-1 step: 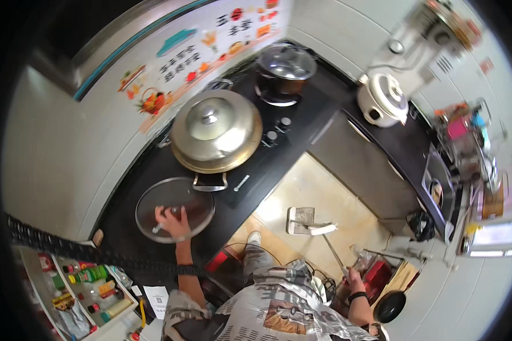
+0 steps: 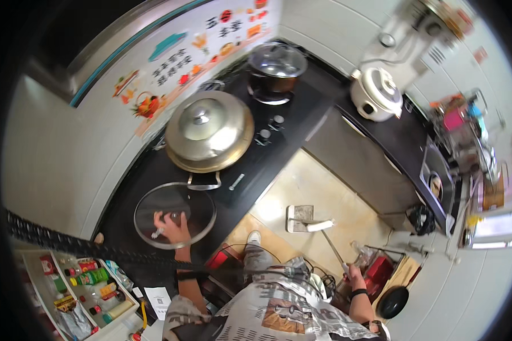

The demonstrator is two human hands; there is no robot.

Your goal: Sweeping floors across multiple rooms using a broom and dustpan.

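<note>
Well, we see 2 hands, each with its own thing. The left hand (image 2: 173, 231) has its fingers curled round the knob (image 2: 176, 215) of a glass lid (image 2: 170, 196), at the lower left of the frame, over the black counter (image 2: 122, 213). The lid is round, so it has no long side. We can't tell if it lies flat or is lifted. The big steel pot (image 2: 202, 136) sits up and to the right of the lid, and its handle (image 2: 205, 186) comes down by the lid's rim. The right hand (image 2: 355, 277), at the lower right, grips a stick (image 2: 333, 249). The stick runs up and left to a white end (image 2: 322, 226) by a flat tray (image 2: 302, 212) on the floor (image 2: 270, 210). The left hand is on the lid; the right is well apart from it.
</note>
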